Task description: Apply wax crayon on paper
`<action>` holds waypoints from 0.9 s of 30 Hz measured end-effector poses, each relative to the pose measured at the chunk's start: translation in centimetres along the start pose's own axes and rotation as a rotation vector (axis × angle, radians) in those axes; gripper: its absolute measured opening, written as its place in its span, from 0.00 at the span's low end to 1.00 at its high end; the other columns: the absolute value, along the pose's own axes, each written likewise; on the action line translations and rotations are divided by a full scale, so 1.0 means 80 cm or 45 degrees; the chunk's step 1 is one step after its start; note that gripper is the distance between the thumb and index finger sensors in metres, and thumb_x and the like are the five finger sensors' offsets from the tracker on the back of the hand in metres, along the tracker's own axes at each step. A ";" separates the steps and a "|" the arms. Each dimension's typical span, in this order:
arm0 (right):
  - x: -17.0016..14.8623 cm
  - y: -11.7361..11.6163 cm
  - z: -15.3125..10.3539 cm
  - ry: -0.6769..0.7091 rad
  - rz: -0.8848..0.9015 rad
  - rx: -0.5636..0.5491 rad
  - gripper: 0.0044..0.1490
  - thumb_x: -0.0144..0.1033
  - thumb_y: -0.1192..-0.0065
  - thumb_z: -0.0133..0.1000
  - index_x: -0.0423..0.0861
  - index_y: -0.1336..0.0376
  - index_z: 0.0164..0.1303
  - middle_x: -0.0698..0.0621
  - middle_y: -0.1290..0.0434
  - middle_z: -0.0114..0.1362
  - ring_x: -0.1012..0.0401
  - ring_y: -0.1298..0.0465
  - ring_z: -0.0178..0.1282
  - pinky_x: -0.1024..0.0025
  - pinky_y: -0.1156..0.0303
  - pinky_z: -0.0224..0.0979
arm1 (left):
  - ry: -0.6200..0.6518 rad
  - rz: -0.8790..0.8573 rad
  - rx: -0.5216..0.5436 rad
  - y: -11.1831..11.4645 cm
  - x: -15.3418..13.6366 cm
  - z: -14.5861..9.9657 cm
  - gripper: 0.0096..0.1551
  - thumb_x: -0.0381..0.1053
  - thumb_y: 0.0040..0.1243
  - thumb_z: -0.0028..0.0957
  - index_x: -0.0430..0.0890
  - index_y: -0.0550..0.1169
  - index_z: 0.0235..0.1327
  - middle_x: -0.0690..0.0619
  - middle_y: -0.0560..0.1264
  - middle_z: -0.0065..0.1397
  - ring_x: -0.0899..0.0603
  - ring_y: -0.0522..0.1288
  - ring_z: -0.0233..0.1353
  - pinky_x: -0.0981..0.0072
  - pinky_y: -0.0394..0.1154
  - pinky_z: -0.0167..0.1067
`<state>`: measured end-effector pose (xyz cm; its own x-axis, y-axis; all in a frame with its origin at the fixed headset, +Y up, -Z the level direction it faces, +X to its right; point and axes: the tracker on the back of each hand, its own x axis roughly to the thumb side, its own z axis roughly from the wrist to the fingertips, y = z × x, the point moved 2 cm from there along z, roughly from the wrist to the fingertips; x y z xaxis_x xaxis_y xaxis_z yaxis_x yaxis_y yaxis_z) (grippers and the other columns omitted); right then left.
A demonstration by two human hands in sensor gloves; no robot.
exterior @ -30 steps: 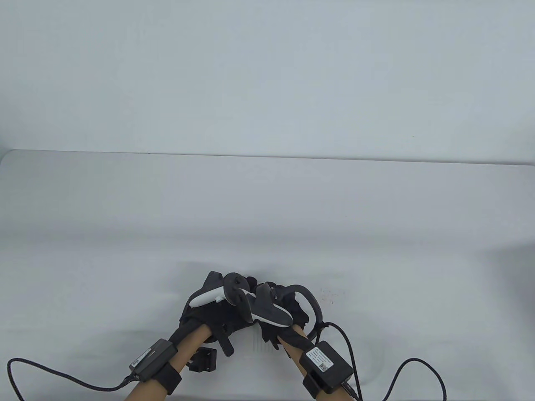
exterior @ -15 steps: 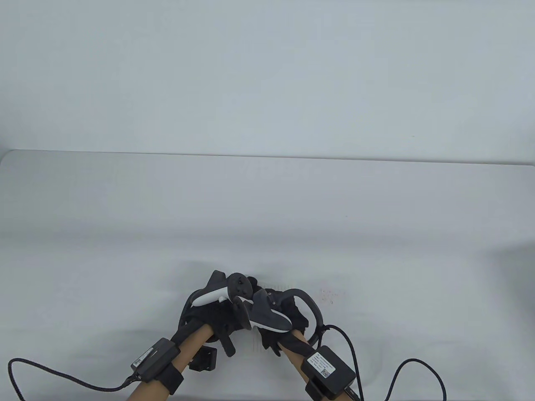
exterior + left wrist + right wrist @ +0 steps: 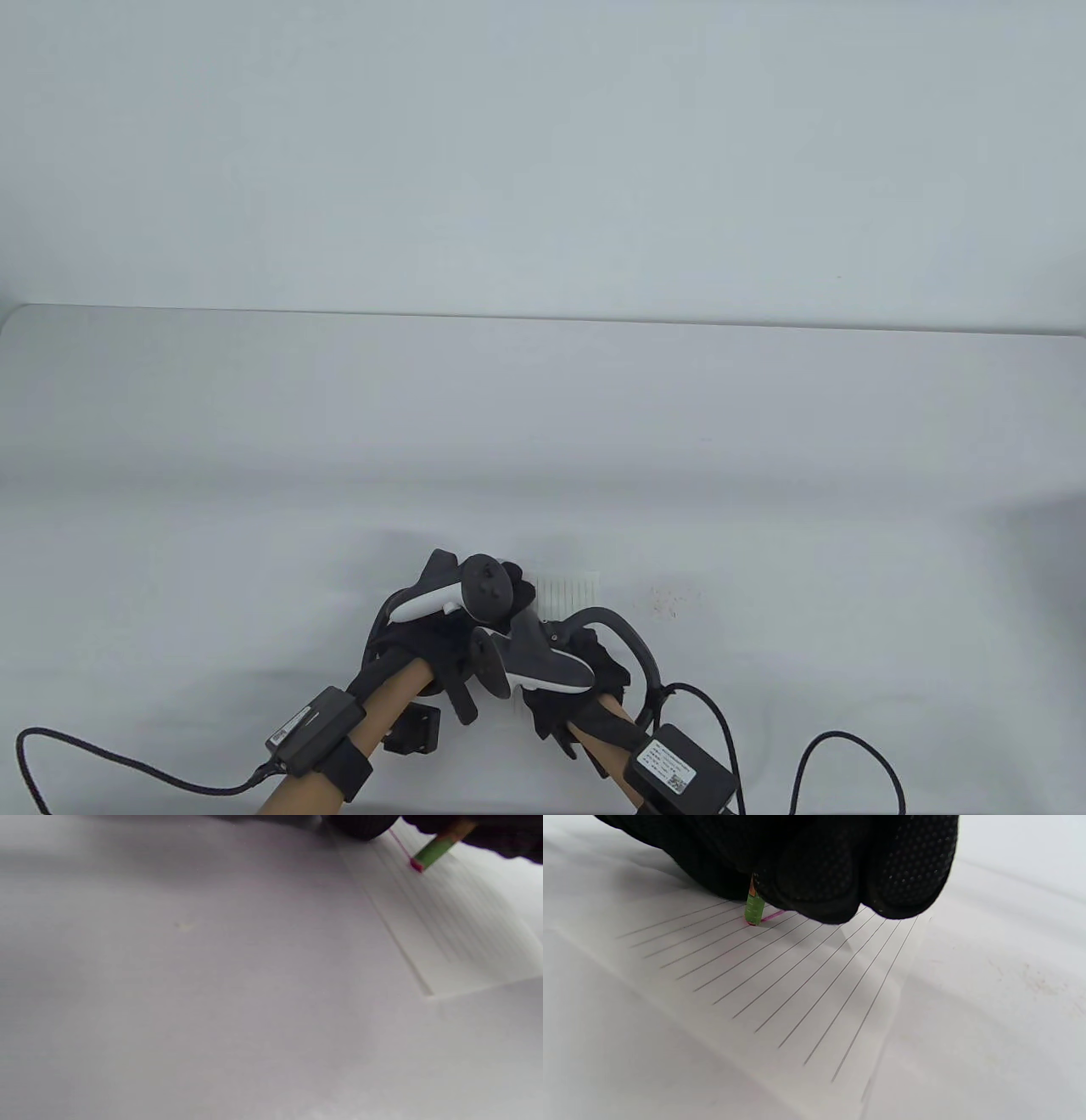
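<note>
A sheet of lined paper [image 3: 570, 588] lies on the white table [image 3: 543, 424] near the front edge, partly under both hands. My right hand [image 3: 594, 666] pinches a wax crayon with a green wrapper [image 3: 754, 908] and holds its pink tip on the paper [image 3: 797, 984]. A short pink stroke [image 3: 774, 915] runs from the tip. The left wrist view shows the crayon [image 3: 437, 851] and the stroke [image 3: 398, 841] on the paper [image 3: 458, 942]. My left hand [image 3: 509, 581] sits at the paper's left side, and a dark fingertip [image 3: 360, 824] touches the sheet. Its other fingers are hidden.
A small black block [image 3: 413, 732] lies on the table beside my left forearm. Reddish crumbs [image 3: 670, 601] are scattered just right of the paper. Cables [image 3: 127, 764] trail from both wrist packs along the front edge. The table's far edge [image 3: 543, 316] meets a plain wall.
My right hand has drawn back toward the front edge with the crayon, uncovering the far part of the lined paper. My left hand has stayed in place.
</note>
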<state>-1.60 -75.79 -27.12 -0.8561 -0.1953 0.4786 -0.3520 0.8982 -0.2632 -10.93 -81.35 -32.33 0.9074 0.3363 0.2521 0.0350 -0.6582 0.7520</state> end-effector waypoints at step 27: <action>-0.044 0.009 0.055 -0.190 0.150 -0.137 0.24 0.36 0.46 0.60 0.44 0.38 0.67 0.48 0.25 0.55 0.62 0.22 0.47 0.58 0.25 0.58 | 0.017 -0.035 -0.009 0.001 -0.002 0.001 0.42 0.62 0.37 0.65 0.66 0.29 0.76 0.70 0.18 0.79 0.55 0.14 0.81 0.41 0.11 0.69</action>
<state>-0.46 -76.18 -32.66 -0.9382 -0.1356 0.3185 -0.2108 0.9536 -0.2148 -11.07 -81.48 -32.34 0.9005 0.3633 0.2392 0.0572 -0.6440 0.7629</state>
